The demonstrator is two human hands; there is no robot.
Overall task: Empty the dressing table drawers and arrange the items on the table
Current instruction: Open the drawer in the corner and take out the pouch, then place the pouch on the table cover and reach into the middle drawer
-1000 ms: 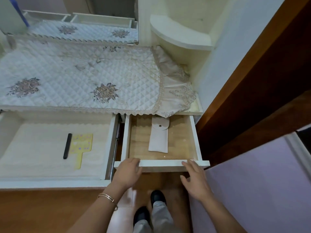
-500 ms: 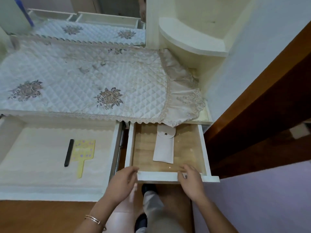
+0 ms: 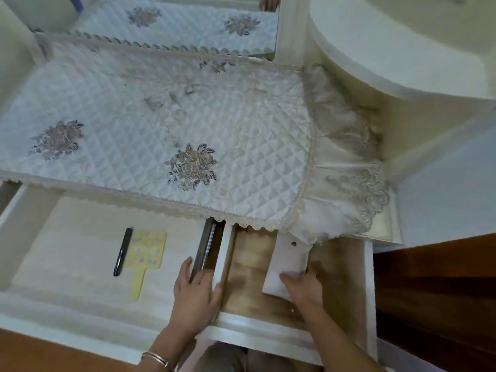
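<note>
Quilted cloth [image 3: 161, 124] with embroidered flowers covers the dressing table top, a mirror [image 3: 174, 20] behind it at twelve o'clock. Two drawers stand pulled out below. At eight o'clock the wide drawer [image 3: 67, 299] holds a black pen [image 3: 123, 252] just beside a yellow paddle-shaped card [image 3: 146, 253]. At five o'clock the narrow drawer [image 3: 268, 335] holds a white pouch [image 3: 287, 261] lying on its wooden floor. Her right hand [image 3: 304, 289] lies over the pouch's near end; I cannot tell whether it grasps it. Her left hand [image 3: 194, 295] rests with fingers straight on the rails between the drawers, holding nothing.
</note>
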